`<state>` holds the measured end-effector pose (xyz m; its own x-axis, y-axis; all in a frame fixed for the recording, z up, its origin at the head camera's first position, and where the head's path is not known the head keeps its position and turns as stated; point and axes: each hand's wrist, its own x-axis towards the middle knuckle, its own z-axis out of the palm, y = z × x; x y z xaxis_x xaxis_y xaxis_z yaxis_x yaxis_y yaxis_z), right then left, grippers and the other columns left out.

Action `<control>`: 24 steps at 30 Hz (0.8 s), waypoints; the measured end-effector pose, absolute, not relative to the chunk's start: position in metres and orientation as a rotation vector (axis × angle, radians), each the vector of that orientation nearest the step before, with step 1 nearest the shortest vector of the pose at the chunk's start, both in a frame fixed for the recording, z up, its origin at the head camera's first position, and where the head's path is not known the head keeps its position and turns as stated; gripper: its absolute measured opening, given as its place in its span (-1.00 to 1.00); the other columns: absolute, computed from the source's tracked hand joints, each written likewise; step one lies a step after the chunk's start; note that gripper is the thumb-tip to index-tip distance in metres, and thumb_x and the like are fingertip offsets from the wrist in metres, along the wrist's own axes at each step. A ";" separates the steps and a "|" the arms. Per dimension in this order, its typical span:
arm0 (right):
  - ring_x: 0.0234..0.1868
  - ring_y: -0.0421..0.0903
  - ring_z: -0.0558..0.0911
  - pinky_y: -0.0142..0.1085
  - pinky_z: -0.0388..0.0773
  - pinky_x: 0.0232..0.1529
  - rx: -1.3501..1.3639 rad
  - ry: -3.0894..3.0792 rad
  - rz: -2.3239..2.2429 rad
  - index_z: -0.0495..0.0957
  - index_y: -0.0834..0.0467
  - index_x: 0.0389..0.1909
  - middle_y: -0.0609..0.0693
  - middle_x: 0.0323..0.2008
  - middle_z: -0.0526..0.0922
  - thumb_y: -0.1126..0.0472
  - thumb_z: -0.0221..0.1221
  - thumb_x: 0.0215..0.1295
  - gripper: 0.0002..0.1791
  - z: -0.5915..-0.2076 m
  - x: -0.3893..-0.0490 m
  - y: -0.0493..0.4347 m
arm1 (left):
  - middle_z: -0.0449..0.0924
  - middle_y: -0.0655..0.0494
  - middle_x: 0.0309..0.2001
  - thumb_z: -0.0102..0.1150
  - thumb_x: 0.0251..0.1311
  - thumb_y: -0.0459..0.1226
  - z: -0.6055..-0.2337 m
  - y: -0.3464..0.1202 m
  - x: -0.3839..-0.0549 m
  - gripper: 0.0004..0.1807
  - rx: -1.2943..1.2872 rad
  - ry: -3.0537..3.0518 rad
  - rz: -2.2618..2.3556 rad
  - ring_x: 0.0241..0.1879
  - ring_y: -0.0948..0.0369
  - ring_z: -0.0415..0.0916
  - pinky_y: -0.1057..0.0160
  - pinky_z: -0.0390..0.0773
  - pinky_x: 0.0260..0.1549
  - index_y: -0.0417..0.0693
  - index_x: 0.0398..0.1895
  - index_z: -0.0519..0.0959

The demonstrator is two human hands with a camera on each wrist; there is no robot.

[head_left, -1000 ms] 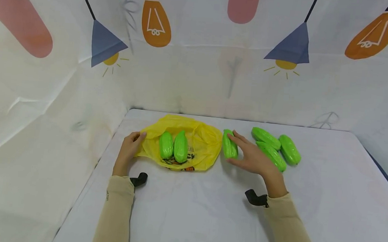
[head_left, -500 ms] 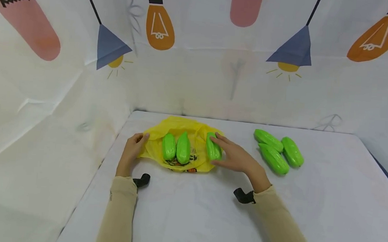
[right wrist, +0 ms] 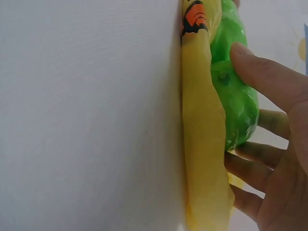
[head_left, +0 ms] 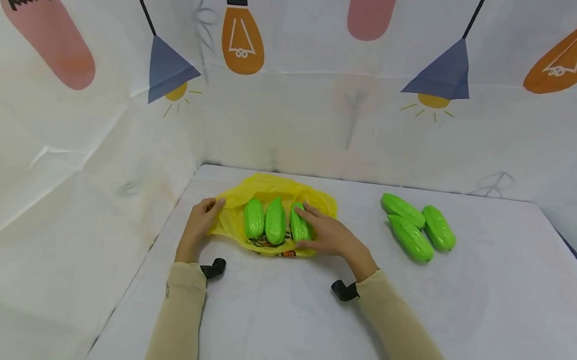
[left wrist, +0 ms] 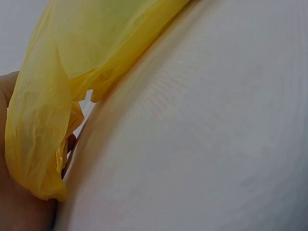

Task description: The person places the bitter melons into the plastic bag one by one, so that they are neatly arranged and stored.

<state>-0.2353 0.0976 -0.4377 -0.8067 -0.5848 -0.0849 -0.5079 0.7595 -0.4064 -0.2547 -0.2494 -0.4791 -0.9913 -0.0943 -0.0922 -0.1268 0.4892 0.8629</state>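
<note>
A yellow plastic bag (head_left: 268,183) lies spread on the table, open toward me. My left hand (head_left: 198,224) holds its left edge between thumb and fingers; in the left wrist view the bag's film (left wrist: 41,120) covers part of that hand. My right hand (head_left: 333,237) grips a glossy green cucumber-like vegetable (head_left: 297,226) over the bag's right part. The right wrist view has the thumb on this vegetable's (right wrist: 236,103) near end and the fingers around its far side. To its left, two similar vegetables (head_left: 275,221) rest side by side on the bag.
Three more green vegetables (head_left: 410,239) lie grouped on the white table (head_left: 278,315), right of the bag. A wall sheet printed with lamps and bulbs (head_left: 313,120) rises behind the table and along its left side. Black wrist mounts (head_left: 345,290) stick out from both wrists.
My right hand has carried the green cucumber-like vegetable leftward from beside the bag to over it, close to the two others there. The left hand keeps its hold on the bag edge.
</note>
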 end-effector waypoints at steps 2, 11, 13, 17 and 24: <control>0.37 0.23 0.35 0.12 0.35 0.27 -0.866 2.758 -0.545 -0.01 -0.03 0.55 0.11 0.56 -0.06 -0.21 0.24 0.26 -0.05 -0.440 -0.237 0.096 | 0.35 -0.20 0.32 -0.12 0.35 0.26 -0.479 -0.249 -0.255 -0.18 -0.207 2.676 1.569 0.21 -0.06 0.30 -0.03 0.28 0.28 -0.20 0.37 0.32; 0.35 0.29 0.36 0.16 0.32 0.28 -0.864 2.778 -0.563 -0.07 -0.07 0.56 0.08 0.57 -0.12 -0.27 0.15 0.30 -0.05 -0.452 -0.245 0.092 | 0.37 -0.18 0.30 -0.11 0.35 0.27 -0.480 -0.248 -0.253 -0.19 -0.243 2.676 1.562 0.18 -0.03 0.31 0.00 0.29 0.25 -0.18 0.37 0.33; 0.32 0.30 0.38 0.16 0.34 0.26 -0.863 2.777 -0.570 -0.10 -0.09 0.57 0.07 0.57 -0.14 -0.28 0.14 0.30 -0.05 -0.453 -0.245 0.092 | 0.38 -0.16 0.29 -0.11 0.35 0.26 -0.480 -0.247 -0.254 -0.20 -0.244 2.678 1.563 0.15 -0.02 0.32 0.03 0.30 0.22 -0.17 0.36 0.34; 0.33 0.28 0.38 0.12 0.33 0.29 -0.816 2.765 -0.603 -0.17 -0.06 0.58 0.05 0.57 -0.14 -0.29 0.16 0.27 0.02 -0.451 -0.246 0.092 | 0.39 -0.14 0.26 -0.12 0.36 0.25 -0.479 -0.246 -0.255 -0.23 -0.249 2.686 1.561 0.10 0.01 0.31 0.09 0.30 0.15 -0.16 0.34 0.35; 0.29 0.21 0.44 0.06 0.37 0.28 -0.694 2.744 -0.659 -0.16 0.07 0.57 0.15 0.53 0.03 -0.30 0.23 0.20 0.12 -0.453 -0.248 0.092 | 0.38 -0.14 0.26 -0.13 0.37 0.25 -0.479 -0.246 -0.255 -0.23 -0.258 2.683 1.551 0.09 0.02 0.31 0.09 0.31 0.14 -0.16 0.35 0.34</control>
<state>-0.2482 0.0917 -0.4532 -0.8602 -0.4973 -0.1131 -0.3917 0.7861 -0.4781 -0.2554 -0.2458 -0.4792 -0.9858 -0.1268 -0.1104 -0.1590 0.4890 0.8577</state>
